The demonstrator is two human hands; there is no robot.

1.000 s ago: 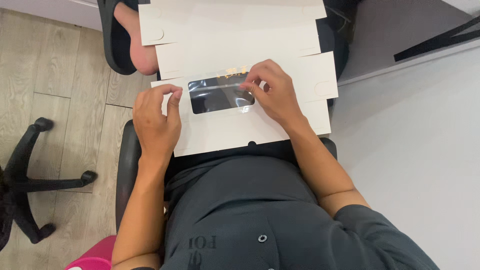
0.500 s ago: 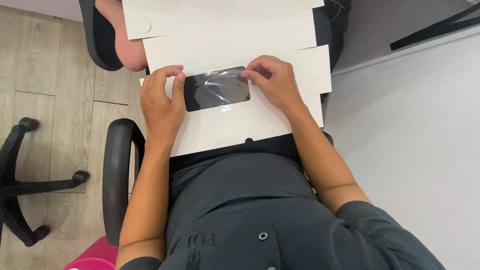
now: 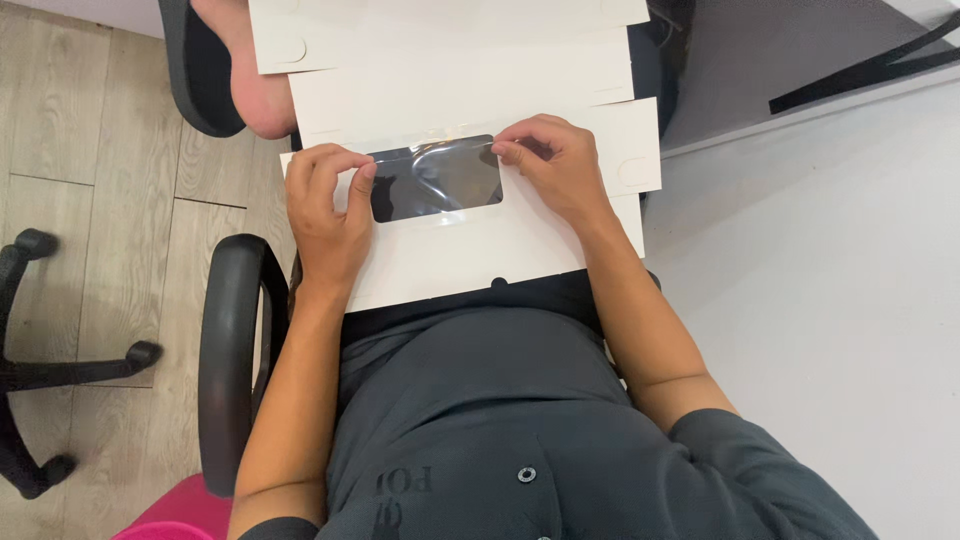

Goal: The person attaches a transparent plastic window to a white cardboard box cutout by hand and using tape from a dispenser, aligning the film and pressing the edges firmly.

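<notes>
Clear film point(image 3: 437, 178) lies over the window of the flat white carton blank point(image 3: 470, 250) on your lap; your left hand point(image 3: 325, 215) and right hand point(image 3: 555, 165) each have fingers pinching one end.

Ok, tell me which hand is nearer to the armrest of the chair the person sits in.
Left. The left hand lies on the white cardboard sheet just above the black armrest, at the plastic window's left end. The right hand is at the window's far end.
</notes>
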